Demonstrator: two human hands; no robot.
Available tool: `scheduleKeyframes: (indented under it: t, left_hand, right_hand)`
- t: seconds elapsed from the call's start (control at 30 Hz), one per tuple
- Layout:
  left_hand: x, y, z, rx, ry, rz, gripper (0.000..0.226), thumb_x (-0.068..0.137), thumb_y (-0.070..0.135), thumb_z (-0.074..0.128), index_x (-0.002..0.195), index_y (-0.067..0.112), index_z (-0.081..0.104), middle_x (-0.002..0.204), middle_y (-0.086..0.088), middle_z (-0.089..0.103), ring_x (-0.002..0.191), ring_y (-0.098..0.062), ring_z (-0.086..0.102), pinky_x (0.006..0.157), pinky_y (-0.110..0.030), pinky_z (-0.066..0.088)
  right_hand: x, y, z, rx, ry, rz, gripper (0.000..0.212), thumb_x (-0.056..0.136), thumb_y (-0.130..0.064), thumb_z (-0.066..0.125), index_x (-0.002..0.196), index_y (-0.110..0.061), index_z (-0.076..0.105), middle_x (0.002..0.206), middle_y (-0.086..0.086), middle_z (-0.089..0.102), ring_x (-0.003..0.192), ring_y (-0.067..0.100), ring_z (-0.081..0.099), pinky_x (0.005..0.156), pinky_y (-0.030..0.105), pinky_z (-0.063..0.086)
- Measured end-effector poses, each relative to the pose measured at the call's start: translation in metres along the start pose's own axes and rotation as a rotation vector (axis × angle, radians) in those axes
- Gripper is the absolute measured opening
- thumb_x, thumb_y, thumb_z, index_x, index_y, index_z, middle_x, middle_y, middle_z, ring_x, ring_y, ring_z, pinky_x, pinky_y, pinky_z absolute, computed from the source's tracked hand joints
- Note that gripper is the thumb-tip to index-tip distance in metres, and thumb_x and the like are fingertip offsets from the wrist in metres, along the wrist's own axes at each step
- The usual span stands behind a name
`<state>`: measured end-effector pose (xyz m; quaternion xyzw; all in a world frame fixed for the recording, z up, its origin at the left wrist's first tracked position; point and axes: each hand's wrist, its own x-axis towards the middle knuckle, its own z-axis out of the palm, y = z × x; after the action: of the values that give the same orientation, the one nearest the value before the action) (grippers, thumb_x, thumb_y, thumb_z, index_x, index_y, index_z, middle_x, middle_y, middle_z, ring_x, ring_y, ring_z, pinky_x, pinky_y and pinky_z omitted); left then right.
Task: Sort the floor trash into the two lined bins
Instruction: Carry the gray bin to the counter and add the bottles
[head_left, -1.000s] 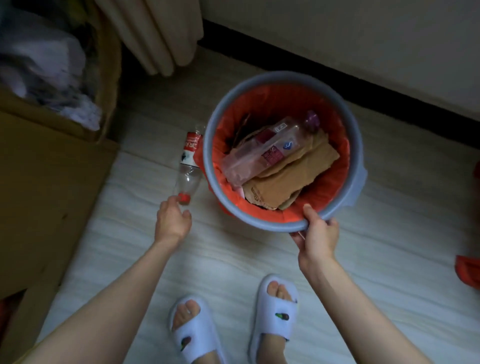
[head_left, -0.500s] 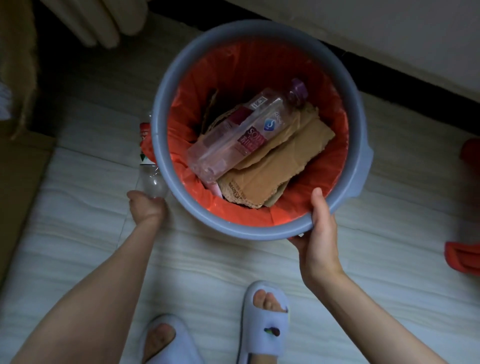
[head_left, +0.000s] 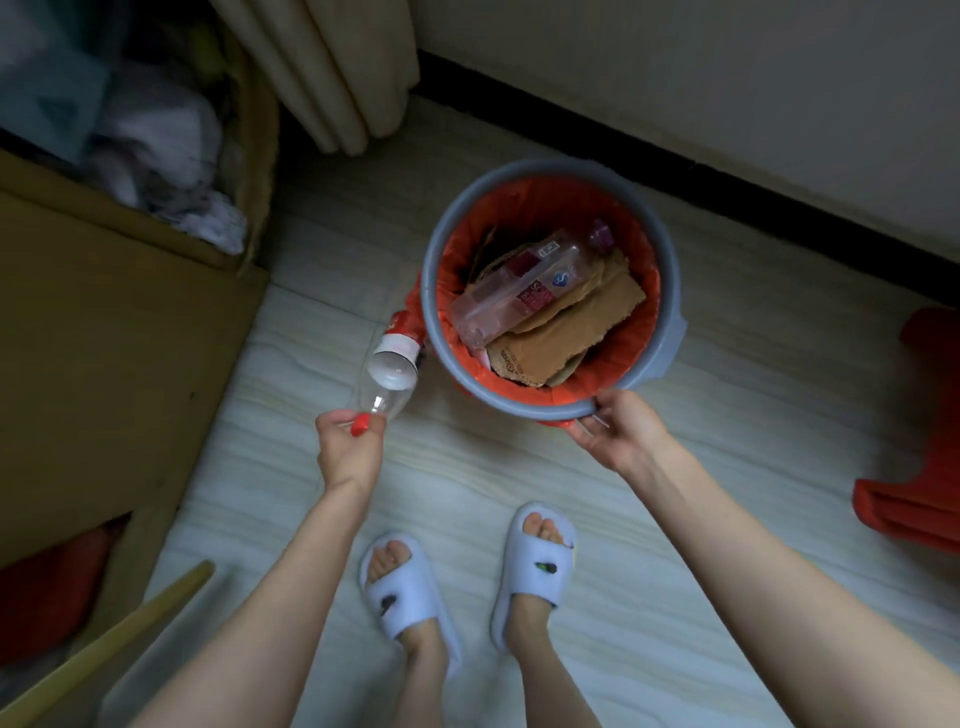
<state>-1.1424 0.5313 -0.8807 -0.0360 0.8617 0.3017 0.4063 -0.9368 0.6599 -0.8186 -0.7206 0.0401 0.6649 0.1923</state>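
The left hand (head_left: 349, 451) pinches a clear bottle (head_left: 387, 382) by its red cap, fingers clamped there — its long axis runs up-right toward the bin (head_left: 670, 332), just beside the rim at centre frame. The right hand (head_left: 621, 431) grips the near rim. Inside: another bottle (head_left: 524, 293) lying on cardboard (head_left: 566, 332).

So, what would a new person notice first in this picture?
First, the grey bin with its orange liner, mid-floor, holding a clear bottle on cardboard. The right hand holds its near rim; the left hand grips an empty bottle by its red cap, just left of the bin.
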Motion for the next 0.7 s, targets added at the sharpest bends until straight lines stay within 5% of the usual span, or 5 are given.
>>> scheduleKeyframes:
  t: [0.1,0.2,0.33,0.5,0.7]
  left_hand:
    - [-0.038,0.031,-0.031,-0.096,0.054,0.097,0.017,0.089,0.012,0.051,0.092,0.021,0.036,0.077,-0.001,0.052,0.072,-0.026,0.057,0.078,-0.039,0.045]
    - [-0.064,0.076,-0.060,-0.228,0.191,0.234,0.008,0.094,0.012,0.038,0.100,0.017,0.035,0.090,-0.009,0.048,0.058,-0.014,0.049,0.066,-0.031,0.044]
    - [-0.091,0.119,-0.074,-0.321,0.245,0.413,0.021,0.095,0.011,0.031,0.086,0.029,0.037,0.078,-0.006,0.041,0.056,-0.013,0.040,0.052,-0.023,0.037]
    - [-0.114,0.114,-0.043,-0.173,0.014,0.393,0.009,0.092,0.026,0.042,0.085,0.030,0.045,0.073,0.000,0.045,0.073,-0.020,0.044,0.070,-0.035,0.037]
    - [-0.135,0.119,0.006,0.167,-0.008,0.711,0.025,0.087,0.019,0.061,0.107,0.008,0.051,0.097,-0.002,0.054,0.087,-0.013,0.048,0.076,-0.015,0.032]
  right_hand:
    - [-0.022,-0.004,-0.005,-0.046,0.002,0.062,0.022,0.093,-0.001,0.037,0.079,-0.012,0.048,0.089,0.007,0.058,0.081,0.017,0.059,0.086,0.033,0.047]
    - [-0.047,-0.014,-0.007,0.013,0.009,0.090,0.020,0.097,-0.008,0.036,0.080,-0.011,0.044,0.122,0.013,0.054,0.123,0.025,0.051,0.105,0.041,0.037]
    - [-0.071,-0.025,-0.005,0.022,-0.012,0.066,0.014,0.098,-0.013,0.037,0.089,-0.014,0.047,0.140,0.015,0.044,0.130,0.027,0.044,0.107,0.048,0.034]
    - [-0.073,-0.025,-0.008,-0.027,0.026,0.043,0.038,0.099,-0.016,0.037,0.136,-0.014,0.038,0.146,0.014,0.034,0.135,0.027,0.037,0.108,0.048,0.033]
    - [-0.054,-0.018,-0.015,-0.100,0.050,0.040,0.041,0.098,-0.015,0.038,0.139,-0.012,0.037,0.149,0.013,0.031,0.135,0.027,0.036,0.107,0.049,0.036]
